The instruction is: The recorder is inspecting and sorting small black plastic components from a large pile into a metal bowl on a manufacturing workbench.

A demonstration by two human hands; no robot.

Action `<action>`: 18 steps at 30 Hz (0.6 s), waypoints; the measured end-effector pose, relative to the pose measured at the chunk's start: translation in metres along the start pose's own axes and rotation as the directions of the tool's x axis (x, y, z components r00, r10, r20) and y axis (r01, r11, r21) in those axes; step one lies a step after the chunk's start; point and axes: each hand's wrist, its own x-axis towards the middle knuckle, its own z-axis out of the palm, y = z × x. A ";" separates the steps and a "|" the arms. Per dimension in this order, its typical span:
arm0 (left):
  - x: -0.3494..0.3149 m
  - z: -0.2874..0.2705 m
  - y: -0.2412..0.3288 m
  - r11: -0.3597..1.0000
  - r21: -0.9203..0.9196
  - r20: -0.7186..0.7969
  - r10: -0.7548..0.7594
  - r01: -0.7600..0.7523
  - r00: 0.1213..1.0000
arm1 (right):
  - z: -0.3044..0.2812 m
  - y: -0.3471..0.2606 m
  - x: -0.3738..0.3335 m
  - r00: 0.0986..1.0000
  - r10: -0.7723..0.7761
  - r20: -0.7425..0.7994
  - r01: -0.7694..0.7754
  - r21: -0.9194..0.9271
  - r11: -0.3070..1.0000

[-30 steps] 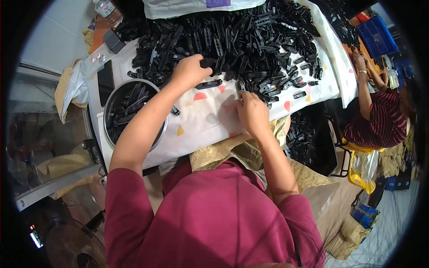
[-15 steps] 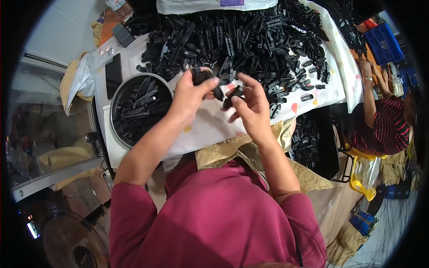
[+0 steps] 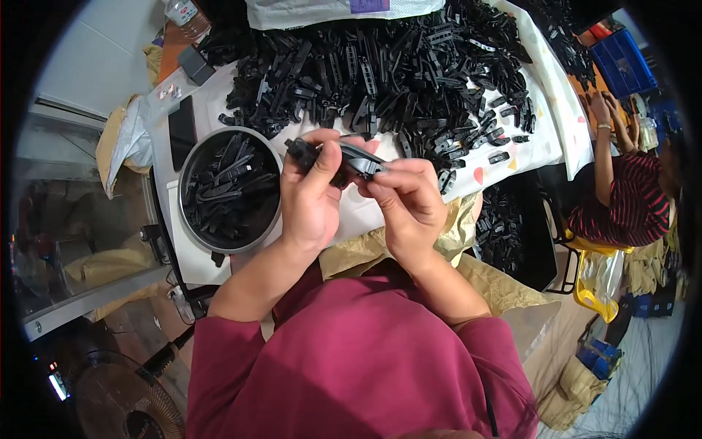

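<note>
Over the near part of the table, my left hand (image 3: 311, 196) is closed around a dark plastic piece and the left end of a long, curved black plastic part (image 3: 360, 155). At that part's right end, the fingertips of my right hand (image 3: 411, 206) pinch it. Both hands are close together, and the part spans between them. Fingers hide some of what the left palm holds. Beyond the hands spreads a big pile of similar black plastic parts (image 3: 344, 66). To the left of my left hand stands a round grey basin (image 3: 191, 234) with more black pieces in it.
A white sack (image 3: 307, 14) lies at the far edge. On the left are a dark phone (image 3: 183, 132), a grey box (image 3: 195, 66) and a bottle (image 3: 189, 20). Below the table's right side sits a black bin (image 3: 537, 256). Another person (image 3: 621, 194) works at the right, near a blue crate (image 3: 625, 64).
Both hands have come together and slightly nearer to me. Held apart before, the pieces now meet between my hands. My right hand has turned to pinch the part's end.
</note>
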 end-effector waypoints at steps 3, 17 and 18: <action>-0.002 0.004 0.000 0.992 -0.054 -0.001 0.111 -0.111 0.994 | 0.000 -0.005 0.002 1.000 0.004 0.013 -0.006 0.105 0.994; 0.000 -0.003 0.000 0.813 0.255 0.423 0.394 -0.524 0.816 | -0.007 -0.001 0.003 0.988 -0.150 0.034 0.154 -0.216 0.964; 0.001 -0.007 0.000 0.813 0.258 0.422 0.391 -0.522 0.818 | -0.001 -0.002 0.004 0.994 -0.090 -0.056 0.069 -0.295 0.953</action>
